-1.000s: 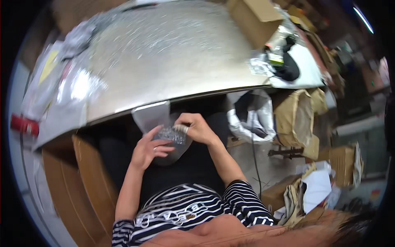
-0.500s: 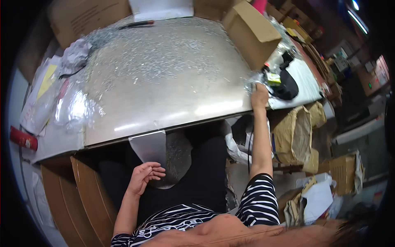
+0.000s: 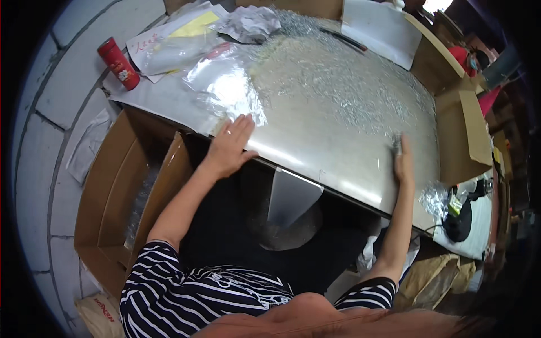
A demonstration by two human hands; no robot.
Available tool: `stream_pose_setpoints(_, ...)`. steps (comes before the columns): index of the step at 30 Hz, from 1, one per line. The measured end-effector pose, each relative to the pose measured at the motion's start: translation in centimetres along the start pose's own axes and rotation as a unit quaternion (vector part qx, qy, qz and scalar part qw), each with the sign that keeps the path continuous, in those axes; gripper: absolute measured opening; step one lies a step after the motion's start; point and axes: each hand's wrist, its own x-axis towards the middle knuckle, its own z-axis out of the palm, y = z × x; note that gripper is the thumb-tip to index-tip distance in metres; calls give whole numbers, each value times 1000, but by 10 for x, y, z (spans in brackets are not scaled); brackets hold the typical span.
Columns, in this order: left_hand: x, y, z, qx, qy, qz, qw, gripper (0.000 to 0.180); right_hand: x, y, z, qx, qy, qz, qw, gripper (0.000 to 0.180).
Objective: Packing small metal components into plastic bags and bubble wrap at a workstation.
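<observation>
Hands: since the earlier frame, our left hand (image 3: 228, 147) has come up from our lap to the bench's front edge, and our right hand (image 3: 403, 164) has left the bench's right front corner for its right part; our view has swung left.
Bench (image 3: 315, 158): broad and metal-topped, across our front.
Open carton (image 3: 90, 222): below the bench's left front, with clear plastic inside.
Cardboard box (image 3: 465, 135): on the bench's right end.
Clear plastic (image 3: 228, 84): on the bench's left part, just beyond our left hand.
Translucent flap (image 3: 294, 194): hanging from the bench's front edge.
Left fingers: extended, thumb apart, flat at the bench's edge; we see nothing held.
Right fingers: straight, side-on and blurred above the bench; we cannot tell whether they have hold of anything.
Metal pieces (image 3: 360, 98): loose across the bench's middle and far side, a small cluster beside our right fingertips. We judge much handling left, since most remain scattered; how many are finished, we cannot tell.
</observation>
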Motion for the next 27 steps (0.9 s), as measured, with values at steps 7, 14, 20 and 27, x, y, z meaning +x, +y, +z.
stream_pose_setpoints(7, -24, 13, 29, -153, 240, 7, 959, 15, -51, -146, 42, -81, -90, -61, 991, 50)
stream_pose_setpoints(14, -19, 43, -22, -412, 83, -116, 900, 14, -117, -270, 37, 150, -29, -147, 977, 22)
stream_pose_setpoints(20, -33, 119, -19, -700, 35, -140, 700, 11, -196, -285, 43, 311, -154, 12, 938, 14)
stream_pose_setpoints(27, -91, 108, -4, -712, 0, -315, 628, 9, -244, -274, 70, 360, -237, 26, 902, 20)
